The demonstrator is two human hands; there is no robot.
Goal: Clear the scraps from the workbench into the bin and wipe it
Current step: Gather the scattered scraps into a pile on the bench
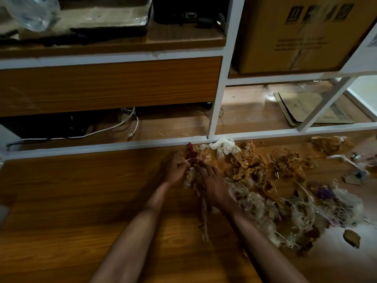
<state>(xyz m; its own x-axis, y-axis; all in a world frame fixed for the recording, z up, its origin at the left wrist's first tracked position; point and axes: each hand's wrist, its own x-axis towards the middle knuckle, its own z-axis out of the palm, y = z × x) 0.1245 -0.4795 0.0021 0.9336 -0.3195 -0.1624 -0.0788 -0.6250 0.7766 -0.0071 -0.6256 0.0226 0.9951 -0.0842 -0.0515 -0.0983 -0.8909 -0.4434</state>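
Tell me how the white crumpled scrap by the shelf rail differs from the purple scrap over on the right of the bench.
The white crumpled scrap is pale and lies right against the white rail at the back; the purple scrap is dark and lies nearer the front. The white one looks larger and puffier, the purple one smaller and half tangled in pale threads. Both lie loose on the workbench, and neither hand touches them.

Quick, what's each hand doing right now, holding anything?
Left hand: fingers curled around a clump of scraps that includes a dark red piece.
Right hand: fingers fairly straight, pressing flat on the scrap pile.
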